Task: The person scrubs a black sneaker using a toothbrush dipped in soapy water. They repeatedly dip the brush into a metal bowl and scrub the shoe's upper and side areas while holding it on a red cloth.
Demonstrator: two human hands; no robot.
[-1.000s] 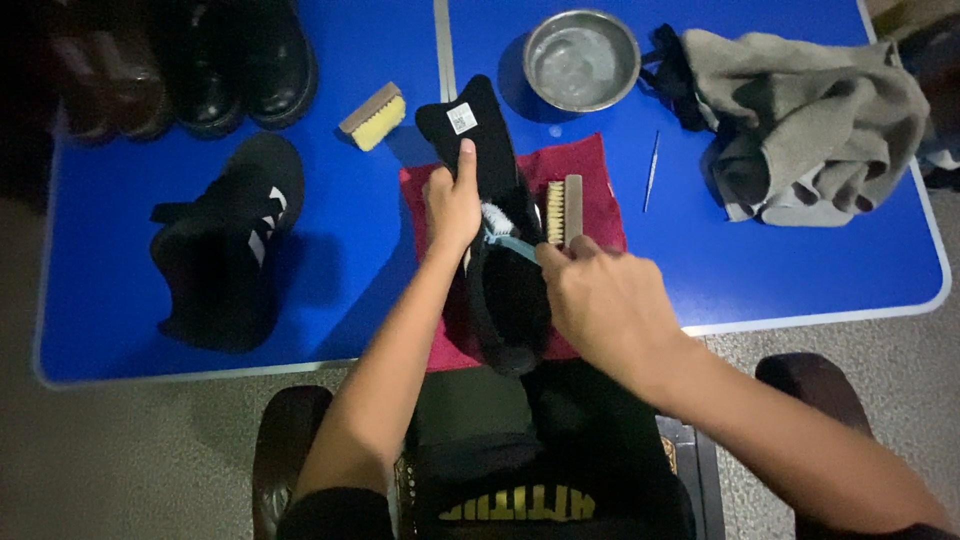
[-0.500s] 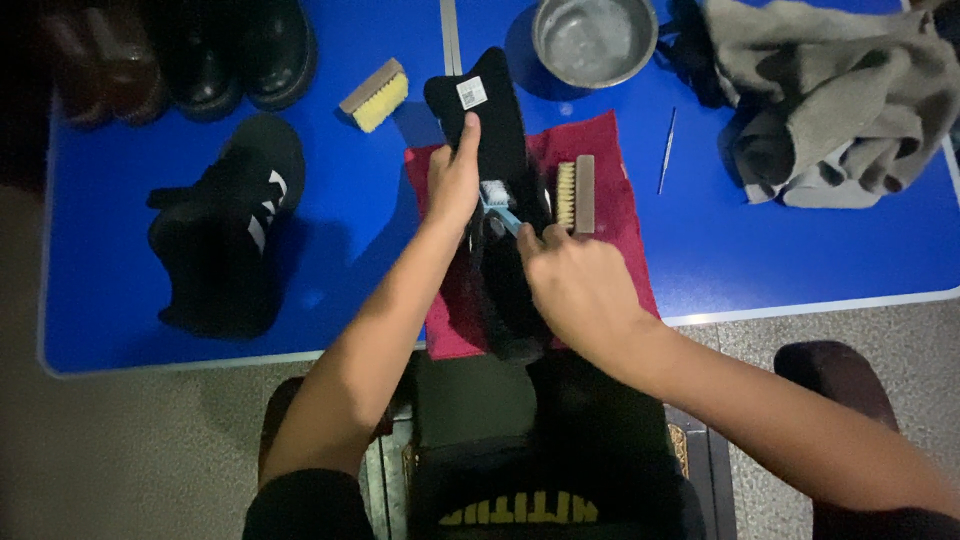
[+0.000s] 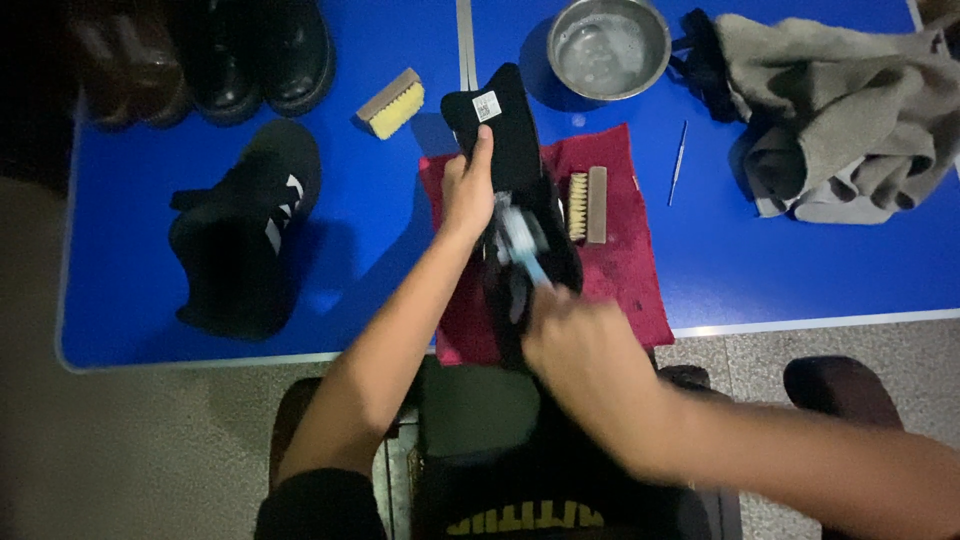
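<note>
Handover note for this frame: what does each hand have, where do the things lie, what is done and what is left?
Left hand steadies a black shoe lying on the red cloth. Right hand, blurred, grips a small light-blue brush against the shoe. The other black shoe sits apart at left on the blue table; a yellow brush, a wooden brush, a metal bowl, a thin pick and a grey cloth lie around. Scrubbing appears to be under way; how clean the shoe is cannot be judged. The other shoe looks untouched.

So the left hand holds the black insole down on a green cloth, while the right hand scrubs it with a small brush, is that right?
Not quite: the cloth is red, not green, as the head view shows. The rest holds: the left hand holds the black insole down on it, while the right hand scrubs it with a small brush.
</note>
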